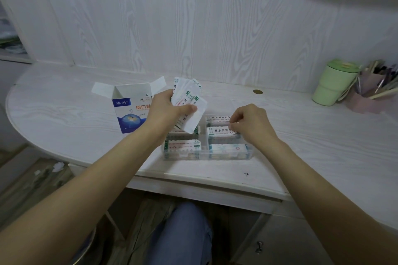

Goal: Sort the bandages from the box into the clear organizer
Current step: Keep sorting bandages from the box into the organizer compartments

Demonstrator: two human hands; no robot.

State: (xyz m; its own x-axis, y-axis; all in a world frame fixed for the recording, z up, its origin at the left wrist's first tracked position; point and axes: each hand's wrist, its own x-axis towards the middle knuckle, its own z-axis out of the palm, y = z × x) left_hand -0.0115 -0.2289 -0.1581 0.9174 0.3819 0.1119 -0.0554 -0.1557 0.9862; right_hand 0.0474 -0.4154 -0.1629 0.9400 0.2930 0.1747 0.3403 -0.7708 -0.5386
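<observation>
We fanned the bandages point(187, 101) in our left hand point(167, 106), thumb clamped over them, just above the clear organizer point(206, 157) so singles peel off easily. Our right hand point(251, 122) pinched one bandage point(217, 130) at its end, lowering it into the organizer's far right compartment. The box point(131, 112) stood open left of the organizer.

The left hand point(167, 106) gripped a fanned stack of bandages point(189, 103) above the organizer point(206, 157). The right hand point(251, 123) pinched a bandage point(217, 130) in a rear-right compartment, apparently touching those below. Other compartments held bandages. The box point(130, 109) stood open, left. A green cup point(332, 82) stood far right.
</observation>
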